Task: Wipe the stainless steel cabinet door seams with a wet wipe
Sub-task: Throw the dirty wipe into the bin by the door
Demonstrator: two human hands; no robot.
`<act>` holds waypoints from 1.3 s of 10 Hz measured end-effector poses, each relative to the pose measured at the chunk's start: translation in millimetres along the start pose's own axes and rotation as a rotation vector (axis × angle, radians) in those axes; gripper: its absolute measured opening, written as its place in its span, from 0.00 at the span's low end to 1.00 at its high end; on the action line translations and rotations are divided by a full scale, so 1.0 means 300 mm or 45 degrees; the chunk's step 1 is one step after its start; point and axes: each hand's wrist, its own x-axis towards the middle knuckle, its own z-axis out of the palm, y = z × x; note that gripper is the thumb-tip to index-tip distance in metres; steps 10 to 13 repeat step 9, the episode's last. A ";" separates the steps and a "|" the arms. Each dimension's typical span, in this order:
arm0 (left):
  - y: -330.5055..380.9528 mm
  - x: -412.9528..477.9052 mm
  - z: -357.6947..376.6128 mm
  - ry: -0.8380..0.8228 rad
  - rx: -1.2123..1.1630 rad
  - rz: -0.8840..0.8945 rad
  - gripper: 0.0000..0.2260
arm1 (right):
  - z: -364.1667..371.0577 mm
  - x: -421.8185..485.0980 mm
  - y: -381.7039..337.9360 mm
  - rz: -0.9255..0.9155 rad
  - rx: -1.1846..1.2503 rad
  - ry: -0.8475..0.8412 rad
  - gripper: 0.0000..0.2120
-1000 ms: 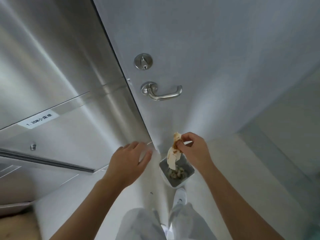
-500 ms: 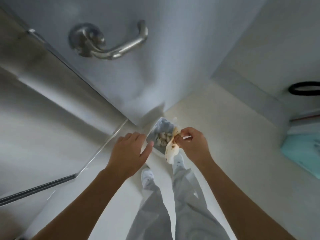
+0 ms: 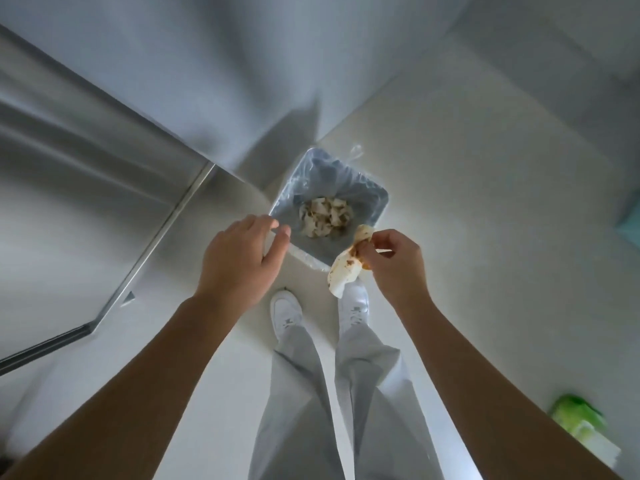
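My right hand [image 3: 394, 263] pinches a used wet wipe [image 3: 344, 271], white with brown stains, which hangs down just over the near right corner of a small bin. My left hand [image 3: 239, 261] hovers with fingers apart and holds nothing, its fingertips at the bin's near left edge. The stainless steel cabinet [image 3: 79, 188] fills the left side, with its lower edge and corner seam [image 3: 159, 233] running down to the floor.
A small grey bin [image 3: 374, 199] lined with a clear bag stands on the floor by a grey door [image 3: 242, 81] and holds several stained wipes. My white shoes and grey trousers are below it. A green wipes pack [image 3: 575, 419] lies at lower right.
The view has tilted down from the door handle to the floor and bin. My right hand with the wipe has come closer to the bin; the left hand stays open beside it.
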 end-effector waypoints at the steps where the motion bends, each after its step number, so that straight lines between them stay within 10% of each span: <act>1: -0.048 0.048 0.075 0.048 -0.061 -0.135 0.24 | 0.033 0.105 0.054 0.011 -0.010 0.017 0.02; 13: -0.103 0.044 0.129 0.019 0.173 0.111 0.23 | 0.139 0.193 -0.024 -0.241 -0.197 -0.152 0.14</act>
